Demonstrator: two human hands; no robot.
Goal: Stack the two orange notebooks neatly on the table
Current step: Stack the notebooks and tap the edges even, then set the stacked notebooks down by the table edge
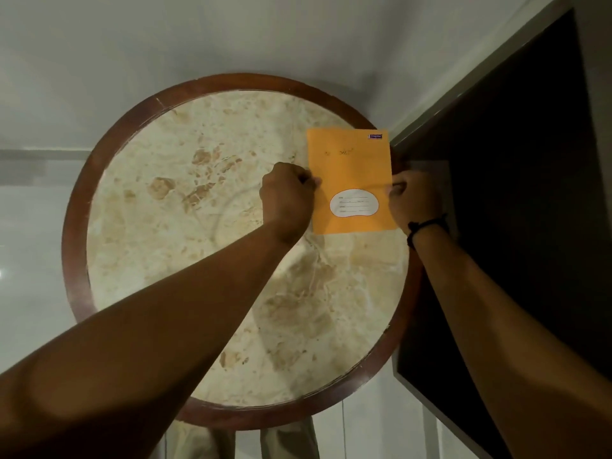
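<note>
An orange notebook [351, 167] with a white name label lies flat at the right side of the round table [76, 233]. Only one orange cover shows; whether a second notebook lies under it I cannot tell. My left hand [288, 197] is closed against the notebook's left edge, fingers pinching it. My right hand [412, 202], with a dark band on the wrist, grips the right edge. The notebook's right side reaches the table's rim.
The table has a marble-like beige top and a dark wooden rim. A dark panel with a grey frame [516, 193] stands close on the right, touching the table's edge. Pale floor [99, 61] surrounds the table.
</note>
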